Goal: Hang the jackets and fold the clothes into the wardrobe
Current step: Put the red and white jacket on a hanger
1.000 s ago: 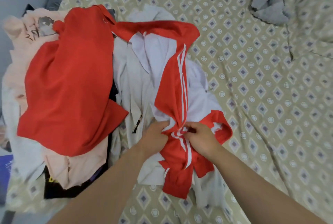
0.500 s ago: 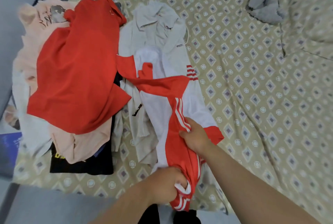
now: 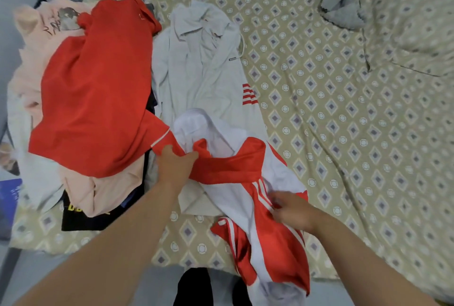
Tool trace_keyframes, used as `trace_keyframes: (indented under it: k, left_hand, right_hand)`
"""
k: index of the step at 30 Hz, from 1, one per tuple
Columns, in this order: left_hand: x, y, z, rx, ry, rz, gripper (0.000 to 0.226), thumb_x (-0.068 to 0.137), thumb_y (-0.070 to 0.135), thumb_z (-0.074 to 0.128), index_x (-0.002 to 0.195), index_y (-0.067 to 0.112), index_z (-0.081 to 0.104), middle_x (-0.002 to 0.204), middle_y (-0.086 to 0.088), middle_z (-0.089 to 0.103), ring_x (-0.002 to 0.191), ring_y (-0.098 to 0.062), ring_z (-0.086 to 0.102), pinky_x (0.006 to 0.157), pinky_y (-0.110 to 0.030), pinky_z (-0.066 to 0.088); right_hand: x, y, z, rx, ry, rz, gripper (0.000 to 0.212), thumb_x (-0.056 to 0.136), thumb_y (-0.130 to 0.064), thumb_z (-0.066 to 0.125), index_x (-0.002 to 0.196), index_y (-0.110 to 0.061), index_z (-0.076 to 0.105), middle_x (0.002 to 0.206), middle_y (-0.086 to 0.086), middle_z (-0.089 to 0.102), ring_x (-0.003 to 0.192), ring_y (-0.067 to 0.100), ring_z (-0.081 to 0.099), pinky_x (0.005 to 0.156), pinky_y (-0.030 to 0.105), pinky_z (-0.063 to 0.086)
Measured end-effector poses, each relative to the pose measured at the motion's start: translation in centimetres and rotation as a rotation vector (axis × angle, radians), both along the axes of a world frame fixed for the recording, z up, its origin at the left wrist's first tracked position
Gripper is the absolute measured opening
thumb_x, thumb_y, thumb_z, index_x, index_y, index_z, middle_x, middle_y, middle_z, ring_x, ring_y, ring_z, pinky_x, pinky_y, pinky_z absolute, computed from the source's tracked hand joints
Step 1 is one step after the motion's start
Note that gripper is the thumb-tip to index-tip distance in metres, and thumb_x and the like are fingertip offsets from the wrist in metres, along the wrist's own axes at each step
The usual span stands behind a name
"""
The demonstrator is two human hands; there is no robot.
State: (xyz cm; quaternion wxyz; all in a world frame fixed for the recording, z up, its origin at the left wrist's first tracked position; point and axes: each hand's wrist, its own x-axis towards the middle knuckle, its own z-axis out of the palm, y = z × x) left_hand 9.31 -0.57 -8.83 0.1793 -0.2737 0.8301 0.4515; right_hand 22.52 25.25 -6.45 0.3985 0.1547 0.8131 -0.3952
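**Two bare hands hold a red and white jacket at the near edge of a bed**

At the far left edge a blue object (image 3: 8,197) shows only in part, too cut off to identify. Beside it, a heap of clothes sits on the left part of the bed (image 3: 344,133), whose beige sheet is printed with diamonds and circles. In the heap, a pink garment (image 3: 36,42) with a dark drawing lies underneath and toward the back. A large red garment (image 3: 98,89) is draped over it. A black garment (image 3: 81,219) with yellow lettering pokes out below, at the near edge.

Just right of the heap, a pale grey hooded jacket (image 3: 201,72) lies spread lengthwise with its hood toward the far side. Three short red stripes show at its right edge.

The red and white jacket (image 3: 245,182) lies crumpled over the near end of the grey one and hangs past the bed's edge. The left hand (image 3: 175,168) grips a twisted red band at the jacket's left end, thumb and fingers closed on the cloth. It is right beside the hem of the red garment. The right hand (image 3: 292,209), blurred, is at the jacket's right side. Its fingers curl onto a red panel with white stripes, holding the cloth.

Far right and toward the back, a grey fleecy item (image 3: 344,8) lies well apart from the rest.
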Motion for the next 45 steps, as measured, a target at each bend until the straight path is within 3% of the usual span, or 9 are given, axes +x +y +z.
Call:
trace_keyframes:
  k: [7,14,18,23,28,34,38,41,45]
  left_hand:
    - [1.4,-0.4,-2.0,0.723,-0.327,0.605,0.025,0.093,0.0,0.054,0.111,0.014,0.063,0.108,-0.01,0.066,0.08,-0.02,0.062,0.066,-0.038,0.056]
    - [2.8,-1.9,1.6,0.706,-0.178,0.264,0.059,0.081,-0.024,0.034,0.116,0.016,0.06,0.097,-0.009,0.07,0.083,-0.023,0.067,0.058,-0.03,0.057]
    - [3.3,-2.7,4.4,0.613,-0.106,0.127,0.064,0.076,-0.026,0.04,0.112,0.022,0.063,0.092,-0.01,0.073,0.079,-0.025,0.07,0.063,-0.034,0.058]
    - [2.9,-3.2,6.9,0.357,0.018,0.006,0.047,0.08,-0.017,0.046,0.082,0.023,0.07,0.097,0.003,0.071,0.087,-0.02,0.066,0.078,-0.036,0.054]
    - [1.9,-2.1,8.0,0.402,0.034,0.002,0.025,0.089,-0.007,0.05,0.078,0.011,0.062,0.088,0.003,0.066,0.075,-0.01,0.057,0.068,-0.022,0.044]
    - [0.0,-2.0,4.1,0.443,-0.121,0.27,0.028,0.077,0.026,0.078,0.088,0.005,0.062,0.083,-0.011,0.065,0.073,-0.025,0.063,0.067,-0.032,0.054]
    - [-1.8,-1.8,1.8,0.468,-0.22,0.509,0.071,0.069,0.028,0.086,0.13,0.009,0.055,0.116,-0.009,0.066,0.095,-0.025,0.065,0.083,-0.039,0.054]
    - [-3.1,-1.9,0.8,0.511,-0.344,0.482,0.052,0.086,0.005,0.063,0.136,0.002,0.05,0.137,-0.019,0.055,0.098,-0.023,0.054,0.083,-0.036,0.048]
    - [-3.6,-0.9,3.6,0.729,-0.249,0.497,0.047,0.083,-0.007,0.057,0.128,0.007,0.054,0.128,-0.023,0.06,0.089,-0.028,0.065,0.078,-0.04,0.056]
  right_hand:
    - [-4.0,-3.4,-1.1,0.217,0.32,-0.371,0.031,0.091,-0.036,0.053,0.08,-0.009,0.063,0.085,0.014,0.062,0.083,0.028,0.056,0.081,0.038,0.048]
    - [-6.2,-5.8,0.5,-0.221,0.038,-0.651,0.052,0.082,-0.047,0.068,0.123,-0.016,0.062,0.112,0.001,0.072,0.099,0.019,0.071,0.093,0.041,0.057]
    - [-5.8,-5.9,3.0,-0.5,-0.117,-0.841,0.018,0.096,-0.007,0.057,0.108,-0.002,0.069,0.1,0.016,0.074,0.089,0.026,0.073,0.079,0.034,0.06]
    - [-4.6,-5.9,6.0,-0.765,-0.103,-1.038,0.016,0.098,0.001,0.048,0.098,-0.005,0.063,0.092,0.015,0.071,0.082,0.023,0.069,0.079,0.035,0.058]
    - [-4.0,-5.9,7.2,-1.077,-0.185,-1.158,0.047,0.056,0.001,0.084,0.098,-0.002,0.062,0.099,0.021,0.068,0.089,0.032,0.068,0.09,0.042,0.056]
    - [-4.0,-6.2,6.1,-1.111,-0.179,-1.238,0.084,0.048,-0.001,0.089,0.126,0.004,0.057,0.124,0.029,0.062,0.111,0.038,0.064,0.1,0.047,0.051]
    - [-4.6,-5.8,6.6,-1.06,-0.139,-1.281,0.041,0.078,-0.011,0.064,0.113,0.008,0.067,0.112,0.026,0.068,0.096,0.032,0.069,0.093,0.041,0.055]
    - [-5.1,-5.3,7.3,-0.973,-0.065,-1.303,0.025,0.084,-0.011,0.053,0.09,0.0,0.075,0.085,0.014,0.072,0.069,0.019,0.066,0.072,0.029,0.055]
    - [-5.8,-5.1,8.8,-0.827,0.058,-1.25,0.031,0.094,0.014,0.043,0.103,-0.011,0.059,0.076,0.011,0.069,0.057,0.017,0.064,0.059,0.029,0.057]
